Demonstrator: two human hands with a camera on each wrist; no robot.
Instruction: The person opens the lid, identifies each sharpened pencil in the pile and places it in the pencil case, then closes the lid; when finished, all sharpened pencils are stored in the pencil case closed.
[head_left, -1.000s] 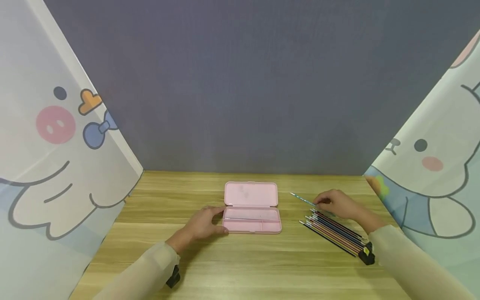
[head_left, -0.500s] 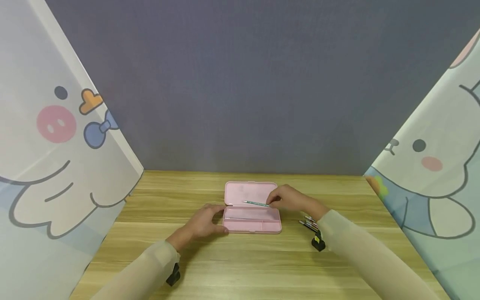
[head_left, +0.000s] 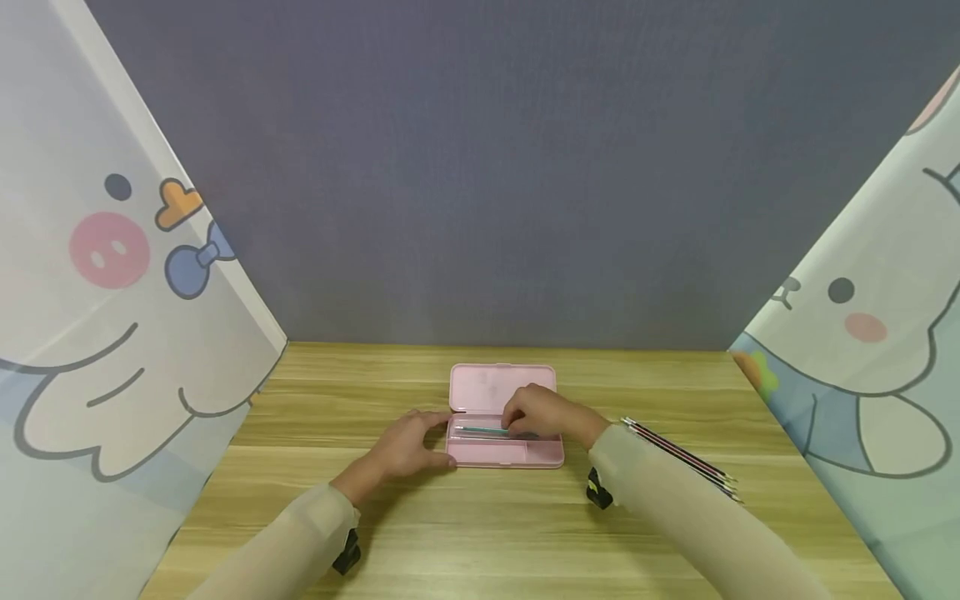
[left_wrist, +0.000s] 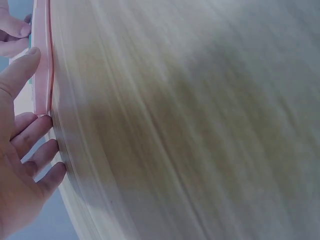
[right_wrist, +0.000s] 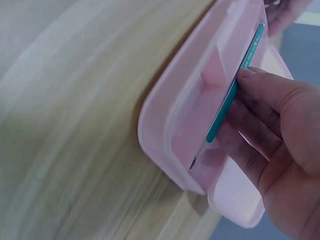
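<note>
A pink pencil case (head_left: 487,452) lies unfolded on the wooden table, its lid (head_left: 483,385) laid back on the far side. My right hand (head_left: 543,412) is over the case's long rear compartment and pinches a teal pencil (right_wrist: 218,122) between thumb and fingers. The pencil's dark point faces right and its other end lies toward the left. At the case's left end, my left hand (head_left: 405,446) touches it with spread, relaxed fingers, the thumb (left_wrist: 31,57) on the rim in the left wrist view. A thin line beside the pencil in the rear compartment is too small to identify.
Several dark pencils (head_left: 678,451) lie slanted on the table at the right, partly hidden by my right sleeve (head_left: 675,492). A grey panel (head_left: 480,183) stands behind the table, with cartoon-printed walls at both sides.
My right hand has carried the teal pencil leftward from beside the loose pencils, across the lid's right side, then down to the rear compartment. My left hand has stayed at the case.
</note>
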